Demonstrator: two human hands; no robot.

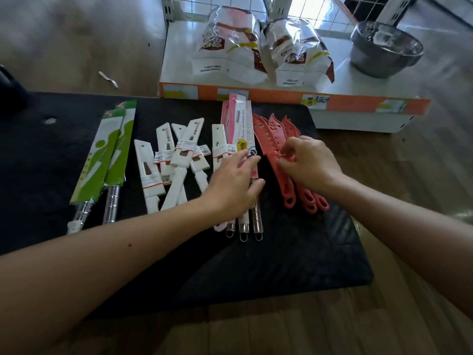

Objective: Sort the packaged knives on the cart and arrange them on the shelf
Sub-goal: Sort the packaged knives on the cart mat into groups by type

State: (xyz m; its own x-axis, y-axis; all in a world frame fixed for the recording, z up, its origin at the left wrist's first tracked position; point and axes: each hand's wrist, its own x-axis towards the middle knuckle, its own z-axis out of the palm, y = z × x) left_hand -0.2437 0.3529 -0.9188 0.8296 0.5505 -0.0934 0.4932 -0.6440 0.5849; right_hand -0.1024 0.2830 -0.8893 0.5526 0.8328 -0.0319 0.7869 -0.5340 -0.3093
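Here, the left hand [235,181] lies flat, fingers straight, on the pink-carded knives [243,121] mid-way along the cart [307,257]; the right hand [308,163] curls, pinching the red knives [270,139] (perforated sheaths, looped handles) near its far right corner.

Wood-plank floor [422,180], wire grid [332,24], white wall tiles [245,1], bright daylight

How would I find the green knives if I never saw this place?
Look at the black cart top, in front of the white shelf. At its left end lie two green knives, side by side. Only they have green-and-white sleeves; the white knives beside them are plain white.
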